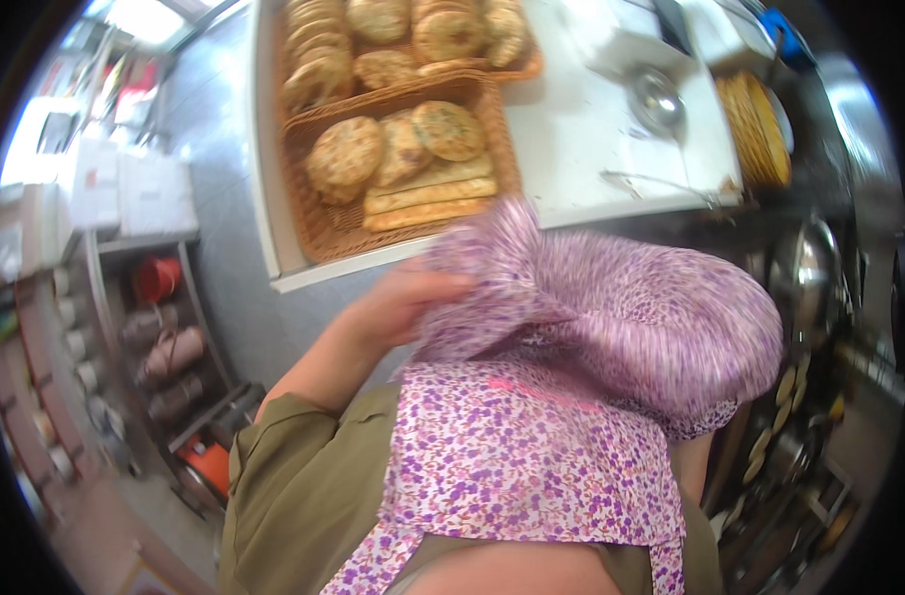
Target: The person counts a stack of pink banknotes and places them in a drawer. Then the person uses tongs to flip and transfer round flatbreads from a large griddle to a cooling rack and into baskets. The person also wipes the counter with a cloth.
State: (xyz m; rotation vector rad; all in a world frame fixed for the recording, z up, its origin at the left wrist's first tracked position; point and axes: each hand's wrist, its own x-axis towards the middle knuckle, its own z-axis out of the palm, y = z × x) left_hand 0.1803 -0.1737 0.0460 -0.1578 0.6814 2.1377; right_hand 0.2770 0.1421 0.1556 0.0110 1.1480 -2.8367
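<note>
My left hand (423,297) grips the gathered end of a purple floral cloth piece (653,312), which bulges out to the right and is blurred by motion. It looks like a sleeve or cover of the same print as the floral apron (527,461) on my chest. My right hand is hidden behind or inside this cloth; only a bit of the right arm shows below it. Just beyond my left hand stands a wicker basket (512,156) with round flatbreads (348,152) and long bread strips (430,204).
A second wicker basket (534,63) of flatbreads adjoins the first on the white counter (571,149). A metal bowl (657,104) and a thin wire tool (646,182) lie there. Stacked flatbreads (753,130) stand at right. A shelf rack (99,290) holds a red container (157,279).
</note>
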